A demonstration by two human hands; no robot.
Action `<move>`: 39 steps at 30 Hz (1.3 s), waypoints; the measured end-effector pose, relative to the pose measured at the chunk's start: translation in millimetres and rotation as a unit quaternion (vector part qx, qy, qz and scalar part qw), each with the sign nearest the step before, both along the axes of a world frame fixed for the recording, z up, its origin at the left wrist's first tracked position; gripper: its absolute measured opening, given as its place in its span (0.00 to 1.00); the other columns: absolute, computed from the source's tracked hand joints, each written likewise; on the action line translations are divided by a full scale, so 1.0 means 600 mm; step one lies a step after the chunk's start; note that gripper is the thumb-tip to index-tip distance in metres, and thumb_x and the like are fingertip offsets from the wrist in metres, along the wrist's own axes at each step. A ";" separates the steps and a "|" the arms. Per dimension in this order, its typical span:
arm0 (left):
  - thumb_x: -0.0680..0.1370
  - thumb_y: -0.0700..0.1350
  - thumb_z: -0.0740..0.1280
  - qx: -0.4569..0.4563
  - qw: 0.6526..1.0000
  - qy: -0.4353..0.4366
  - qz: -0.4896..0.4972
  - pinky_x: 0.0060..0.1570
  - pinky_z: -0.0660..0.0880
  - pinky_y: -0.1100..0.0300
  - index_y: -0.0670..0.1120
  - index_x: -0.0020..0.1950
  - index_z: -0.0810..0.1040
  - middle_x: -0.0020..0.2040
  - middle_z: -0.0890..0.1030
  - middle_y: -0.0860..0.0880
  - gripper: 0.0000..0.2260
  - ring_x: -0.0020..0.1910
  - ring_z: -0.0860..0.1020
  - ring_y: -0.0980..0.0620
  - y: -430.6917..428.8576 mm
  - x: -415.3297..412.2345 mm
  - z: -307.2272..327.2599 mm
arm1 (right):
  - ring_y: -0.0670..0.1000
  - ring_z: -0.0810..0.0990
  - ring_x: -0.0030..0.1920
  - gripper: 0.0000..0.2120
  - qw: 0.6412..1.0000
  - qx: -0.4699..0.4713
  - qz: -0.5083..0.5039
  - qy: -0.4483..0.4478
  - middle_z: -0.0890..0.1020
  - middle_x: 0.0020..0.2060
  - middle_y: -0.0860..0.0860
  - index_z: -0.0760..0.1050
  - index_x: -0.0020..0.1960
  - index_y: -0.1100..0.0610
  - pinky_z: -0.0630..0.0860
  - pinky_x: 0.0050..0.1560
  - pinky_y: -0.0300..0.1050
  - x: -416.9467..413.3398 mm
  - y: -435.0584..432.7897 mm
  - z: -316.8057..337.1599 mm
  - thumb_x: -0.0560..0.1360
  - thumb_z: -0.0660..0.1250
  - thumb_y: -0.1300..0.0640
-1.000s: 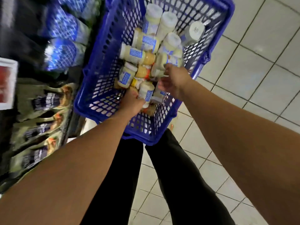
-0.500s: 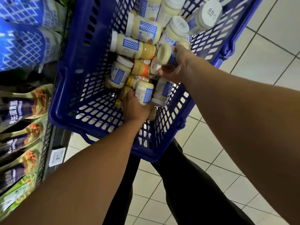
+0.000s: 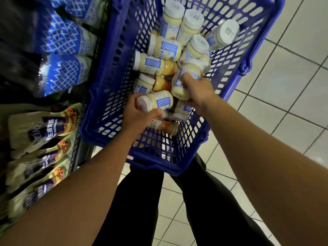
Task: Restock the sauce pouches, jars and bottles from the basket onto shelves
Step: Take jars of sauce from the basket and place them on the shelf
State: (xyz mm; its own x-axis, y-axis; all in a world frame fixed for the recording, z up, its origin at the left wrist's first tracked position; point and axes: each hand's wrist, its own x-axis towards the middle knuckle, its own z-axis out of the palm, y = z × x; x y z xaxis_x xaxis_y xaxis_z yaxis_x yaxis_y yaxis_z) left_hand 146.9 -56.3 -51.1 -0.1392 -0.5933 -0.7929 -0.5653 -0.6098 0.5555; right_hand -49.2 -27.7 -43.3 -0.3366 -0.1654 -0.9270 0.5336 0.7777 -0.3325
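Over the blue basket, the left hand is gripping one small jar, the right hand clasping one larger jar.

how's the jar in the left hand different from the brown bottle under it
The jar in the left hand holds pale cream sauce; the brown bottle holds orange-brown sauce. The jar is gripped and lifted; the bottle lies loose on the basket floor. The jar's label is blue lattice, the bottle's pictured. Both are turned sideways.
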 end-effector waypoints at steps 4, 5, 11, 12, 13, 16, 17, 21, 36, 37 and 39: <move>0.60 0.48 0.80 0.022 0.995 0.098 -0.004 0.43 0.81 0.59 0.60 0.57 0.78 0.56 0.81 0.50 0.28 0.52 0.83 0.54 -0.038 0.004 0.046 | 0.55 0.85 0.45 0.17 0.997 -0.072 0.028 0.013 0.85 0.44 0.53 0.79 0.53 0.55 0.84 0.49 0.59 0.012 0.040 0.065 0.68 0.70 0.48; 0.60 0.47 0.79 0.017 0.993 0.117 -0.003 0.42 0.80 0.61 0.61 0.58 0.77 0.56 0.80 0.51 0.28 0.51 0.83 0.57 -0.044 0.000 0.061 | 0.55 0.86 0.45 0.18 0.996 -0.079 0.032 0.017 0.86 0.45 0.53 0.79 0.53 0.55 0.84 0.47 0.57 0.012 0.049 0.080 0.66 0.70 0.48; 0.60 0.45 0.73 0.099 0.969 0.219 0.058 0.39 0.80 0.58 0.48 0.58 0.75 0.44 0.84 0.52 0.27 0.44 0.83 0.55 -0.046 -0.038 0.154 | 0.49 0.85 0.39 0.21 0.993 -0.114 0.022 0.012 0.86 0.42 0.49 0.78 0.54 0.54 0.81 0.38 0.45 0.020 0.090 0.172 0.64 0.72 0.47; 0.61 0.44 0.72 0.118 0.963 0.232 0.071 0.39 0.80 0.57 0.44 0.60 0.75 0.44 0.84 0.50 0.27 0.44 0.83 0.54 -0.043 -0.045 0.172 | 0.48 0.85 0.37 0.21 0.993 -0.119 0.012 0.008 0.86 0.41 0.48 0.77 0.55 0.55 0.80 0.36 0.44 0.022 0.094 0.187 0.65 0.72 0.47; 0.63 0.44 0.72 0.134 0.960 0.235 0.077 0.39 0.80 0.56 0.40 0.63 0.74 0.46 0.83 0.47 0.28 0.45 0.83 0.52 -0.037 -0.052 0.191 | 0.48 0.85 0.36 0.22 0.992 -0.123 0.002 0.005 0.86 0.40 0.47 0.76 0.55 0.56 0.79 0.34 0.42 0.026 0.097 0.201 0.66 0.73 0.48; 0.72 0.41 0.69 0.156 0.961 0.213 0.078 0.48 0.81 0.50 0.36 0.71 0.68 0.58 0.79 0.38 0.28 0.54 0.80 0.43 -0.015 -0.066 0.233 | 0.47 0.84 0.35 0.22 0.990 -0.138 -0.019 -0.001 0.85 0.39 0.46 0.73 0.55 0.56 0.78 0.32 0.40 0.041 0.103 0.242 0.66 0.73 0.48; 0.75 0.41 0.68 0.163 0.963 0.199 0.080 0.51 0.80 0.48 0.37 0.71 0.68 0.60 0.78 0.37 0.26 0.56 0.79 0.40 -0.008 -0.068 0.243 | 0.46 0.84 0.35 0.21 0.989 -0.144 -0.023 -0.003 0.85 0.39 0.45 0.73 0.55 0.55 0.78 0.31 0.40 0.046 0.104 0.253 0.67 0.73 0.48; 0.77 0.43 0.68 0.188 0.964 0.184 0.048 0.56 0.79 0.43 0.39 0.72 0.68 0.65 0.78 0.35 0.25 0.61 0.79 0.37 0.007 -0.058 0.279 | 0.48 0.86 0.43 0.24 0.987 -0.157 -0.044 -0.007 0.84 0.48 0.50 0.70 0.58 0.54 0.81 0.37 0.42 0.061 0.110 0.290 0.67 0.74 0.48; 0.66 0.42 0.75 0.088 0.966 0.234 -0.064 0.48 0.80 0.61 0.47 0.68 0.69 0.54 0.84 0.51 0.32 0.54 0.83 0.51 0.026 -0.044 0.502 | 0.49 0.85 0.50 0.31 0.974 -0.224 0.001 0.036 0.83 0.50 0.47 0.69 0.59 0.48 0.81 0.46 0.41 0.044 0.169 0.512 0.60 0.80 0.53; 0.65 0.42 0.75 0.086 0.966 0.239 -0.054 0.48 0.80 0.61 0.47 0.68 0.68 0.54 0.84 0.52 0.33 0.54 0.83 0.52 0.030 -0.051 0.523 | 0.49 0.85 0.51 0.31 0.973 -0.226 0.003 0.037 0.84 0.49 0.47 0.69 0.59 0.48 0.81 0.46 0.42 0.042 0.170 0.533 0.60 0.80 0.53; 0.64 0.43 0.76 0.070 0.967 0.245 -0.024 0.49 0.80 0.59 0.48 0.68 0.67 0.56 0.84 0.51 0.35 0.56 0.83 0.51 0.037 -0.064 0.566 | 0.50 0.85 0.51 0.30 0.971 -0.234 0.007 0.041 0.84 0.49 0.46 0.69 0.58 0.48 0.81 0.46 0.42 0.036 0.169 0.576 0.61 0.79 0.53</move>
State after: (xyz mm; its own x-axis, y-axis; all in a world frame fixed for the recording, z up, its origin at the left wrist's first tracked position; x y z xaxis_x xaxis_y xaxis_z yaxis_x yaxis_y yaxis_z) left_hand 108.6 -34.1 288.6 -0.5430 -0.4677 -0.6974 -0.2850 -0.6785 0.6770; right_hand -27.8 73.4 302.4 -0.4009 -0.5670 -0.7196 0.4801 0.5389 -0.6922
